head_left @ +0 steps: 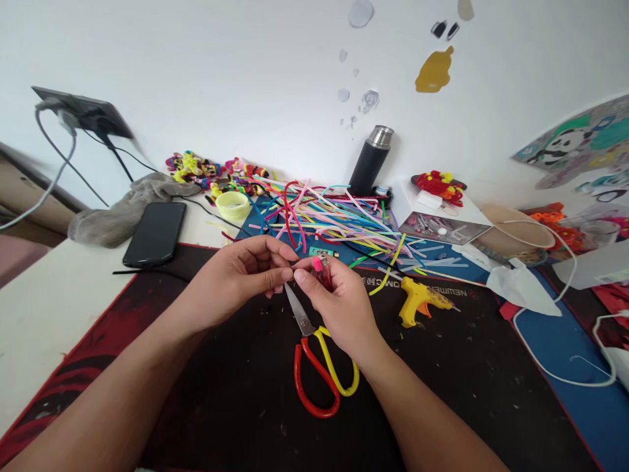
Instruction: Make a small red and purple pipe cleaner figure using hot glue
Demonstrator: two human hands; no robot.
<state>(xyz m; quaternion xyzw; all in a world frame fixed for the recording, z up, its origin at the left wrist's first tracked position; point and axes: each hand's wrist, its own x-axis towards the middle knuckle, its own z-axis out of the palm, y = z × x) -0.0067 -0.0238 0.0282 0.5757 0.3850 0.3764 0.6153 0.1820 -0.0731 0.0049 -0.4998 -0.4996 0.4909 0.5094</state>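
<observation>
My left hand (246,272) is closed in a pinch, its fingertips meeting those of my right hand over the mat. What the pinch holds, if anything, is too small to make out. In my right hand (341,301) a red lighter (325,274) with a pink button is gripped against the palm, while its thumb and forefinger come together by the left fingertips. Just below both hands lie scissors (305,328) with one red and one yellow handle, resting on the dark mat (236,393). Their blade tips are partly covered by the fingers.
Many coloured pipe cleaners (334,213) are heaped behind the hands. A yellow glue gun (417,301) lies to the right, a black phone (155,234) to the left. Farther back stand a dark thermos (369,160), a pale yellow coiled ring (232,206) and a white box (442,213).
</observation>
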